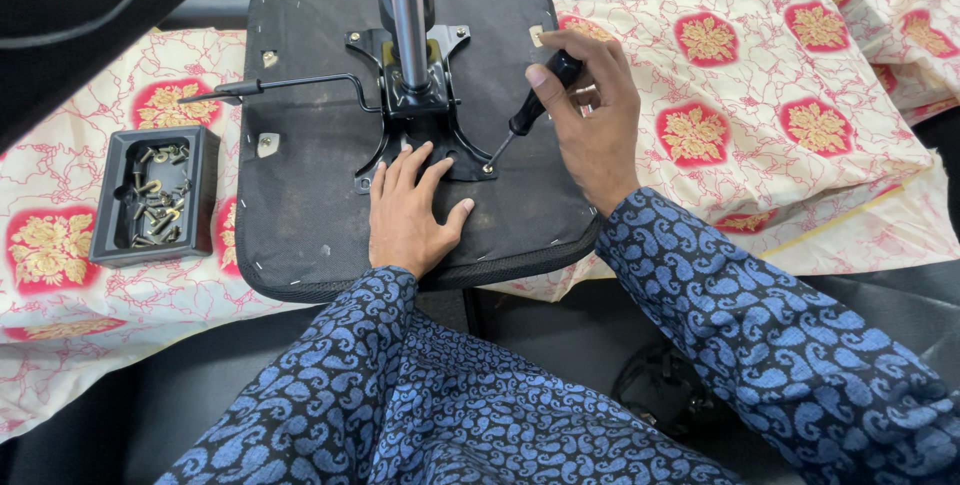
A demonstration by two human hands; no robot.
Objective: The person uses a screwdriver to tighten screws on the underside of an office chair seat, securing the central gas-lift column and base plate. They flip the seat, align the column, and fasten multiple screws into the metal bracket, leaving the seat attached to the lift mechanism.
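An upturned black chair seat lies on a patterned cloth, underside up. A black metal mounting plate with a chrome gas cylinder is fixed at its middle. My right hand grips a black-handled screwdriver, its tip set on a screw at the plate's lower right arm. My left hand rests flat on the seat underside, fingers spread and touching the plate's lower edge. A thin black lever sticks out left from the plate.
A black tray with several screws and bolts sits left of the seat. The cream cloth with red and gold medallions covers the surface to both sides. A dark chair part looms at top left.
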